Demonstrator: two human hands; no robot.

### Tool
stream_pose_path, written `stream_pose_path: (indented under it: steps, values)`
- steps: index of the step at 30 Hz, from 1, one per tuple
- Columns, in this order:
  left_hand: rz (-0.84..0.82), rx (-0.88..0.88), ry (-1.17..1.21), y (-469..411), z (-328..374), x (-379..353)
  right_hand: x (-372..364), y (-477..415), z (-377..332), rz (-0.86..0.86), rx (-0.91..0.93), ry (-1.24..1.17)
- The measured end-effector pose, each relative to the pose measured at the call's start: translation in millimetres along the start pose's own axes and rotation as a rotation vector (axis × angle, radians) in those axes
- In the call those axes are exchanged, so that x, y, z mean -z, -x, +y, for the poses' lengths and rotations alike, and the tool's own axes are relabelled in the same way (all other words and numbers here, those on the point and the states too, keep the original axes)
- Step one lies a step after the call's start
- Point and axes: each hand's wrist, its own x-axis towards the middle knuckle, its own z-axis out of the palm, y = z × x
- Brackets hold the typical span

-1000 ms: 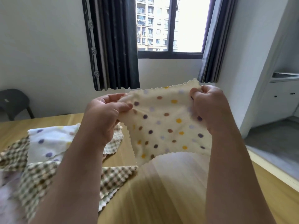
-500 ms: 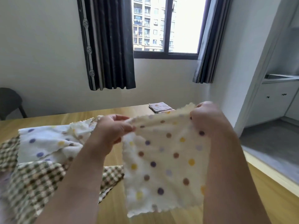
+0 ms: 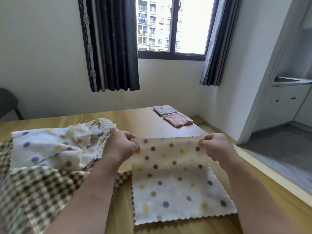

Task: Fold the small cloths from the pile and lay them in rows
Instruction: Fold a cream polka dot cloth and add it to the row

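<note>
A cream cloth with coloured dots (image 3: 175,179) is spread in front of me, its near part lying on the wooden table (image 3: 138,122). My left hand (image 3: 120,146) pinches its far left corner and my right hand (image 3: 215,146) pinches its far right corner, holding that edge slightly raised. To the left lies the pile of loose cloths (image 3: 42,159), white dotted ones on top of green checked ones. Two folded cloths sit at the far right of the table: a lilac one (image 3: 164,109) and a pink one (image 3: 178,119) just in front of it.
The table's right edge (image 3: 263,169) runs beside a lower grey floor. A wall and a window with dark curtains (image 3: 114,44) stand behind the table. A dark chair (image 3: 7,103) is at the far left. White cabinets (image 3: 285,102) stand at the right.
Both hands have brought the dotted cloth down from in front of the window; its lower part now rests flat on the table. The folded cloths at the back have come into view.
</note>
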Motion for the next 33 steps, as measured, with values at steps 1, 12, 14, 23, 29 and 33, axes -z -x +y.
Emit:
stream_pose_path:
  steps: [1, 12, 14, 23, 29, 33]
  values:
    - [0.005, -0.006, -0.009, 0.5, 0.1, 0.2, 1.2, 3.2, 2.5, 0.005, -0.004, -0.035]
    - [-0.125, 0.097, 0.158, -0.5, -3.2, -13.1, -21.4, 4.8, 22.1, -0.003, -0.034, -0.344]
    - [-0.055, 0.013, 0.166, -2.5, -4.2, -18.1, -21.3, 4.1, 22.5, 0.019, 0.026, -0.315]
    - [-0.087, -0.218, 0.14, 4.3, -3.0, -15.2, -7.9, 12.4, 21.0, 0.139, 0.076, -0.408]
    - [-0.198, -0.321, -0.139, 4.7, 3.6, -1.0, 1.5, 28.3, 10.0, 0.115, 0.159, -0.139]
    - [-0.314, -0.33, -0.333, 6.4, 12.0, 5.0, -0.6, 29.5, 6.7, 0.081, 0.12, 0.013]
